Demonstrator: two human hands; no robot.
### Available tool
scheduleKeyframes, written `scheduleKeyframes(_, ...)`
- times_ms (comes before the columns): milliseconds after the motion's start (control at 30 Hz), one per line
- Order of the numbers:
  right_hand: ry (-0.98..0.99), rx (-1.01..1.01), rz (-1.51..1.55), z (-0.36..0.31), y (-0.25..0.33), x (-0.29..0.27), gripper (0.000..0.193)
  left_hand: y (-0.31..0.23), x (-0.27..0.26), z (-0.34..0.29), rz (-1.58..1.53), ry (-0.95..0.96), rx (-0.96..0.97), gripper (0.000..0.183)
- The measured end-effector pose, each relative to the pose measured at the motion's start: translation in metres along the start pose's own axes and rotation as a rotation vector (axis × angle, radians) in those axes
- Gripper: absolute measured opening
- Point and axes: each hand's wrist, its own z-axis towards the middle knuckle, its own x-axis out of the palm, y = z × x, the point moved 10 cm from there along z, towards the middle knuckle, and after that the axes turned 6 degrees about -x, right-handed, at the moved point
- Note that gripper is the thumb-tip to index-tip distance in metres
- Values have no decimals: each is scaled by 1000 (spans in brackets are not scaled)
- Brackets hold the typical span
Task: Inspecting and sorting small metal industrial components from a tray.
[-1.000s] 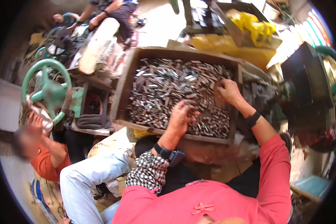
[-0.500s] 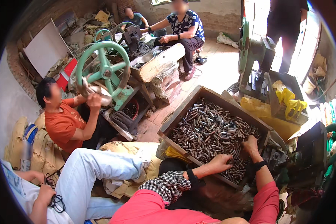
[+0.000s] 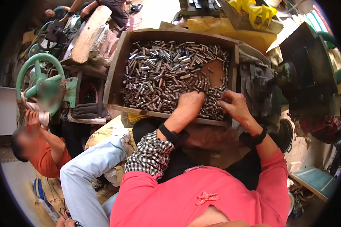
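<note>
A shallow wooden tray (image 3: 170, 33) holds a heap of short metal cylinders (image 3: 155, 72), shiny silver to dark brown. My left hand (image 3: 191, 104) is closed at the near middle of the heap, knuckles up. Its fingertips are down among the pieces, so what they grip is hidden. To its right, over the near right corner, my right hand (image 3: 236, 107) has its fingers bent in and the thumb close to the forefinger. Anything between them is too small to make out. A bare patch of tray bottom (image 3: 215, 73) shows beyond both hands, with a loose cylinder on it.
Dark machinery (image 3: 307, 72) stands close to the tray's right side. A green handwheel (image 3: 39, 77) is at the left, where a person in orange (image 3: 51, 155) sits. Pale jeans (image 3: 91, 162) of another person are beside my left arm. Yellow bags (image 3: 259, 15) lie beyond the tray.
The view has turned rightward and down, bringing the tray to the centre. My right hand has drawn back toward the near corner, and my left hand now reaches into the heap.
</note>
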Motion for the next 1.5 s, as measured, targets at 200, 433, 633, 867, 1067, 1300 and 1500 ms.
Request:
scheduleKeyframes(200,-17,-346,-139,9,27,-4,16,-15,3,7,125,20,54,4)
scheduleKeyframes(433,-2,6,176,4,-12,-10,18,-12,3,9,19,12,4,10)
scheduleKeyframes(633,20,117,511,2,-17,-6,14,-11,-29,9,-311,-141,36,21)
scheduleKeyframes(867,37,162,493,-1,-25,-1,17,3,7,6,-1037,265,-284,24)
scheduleKeyframes(1067,49,170,360,-3,-19,4,23,-7,25,-3,-1324,401,-408,22)
scheduleKeyframes(1300,37,132,253,-2,-10,18,16,6,20,-5,-1340,301,-350,19)
scheduleKeyframes(1500,23,-32,257,-11,-3,16,12,16,11,-10,-1301,149,-356,20)
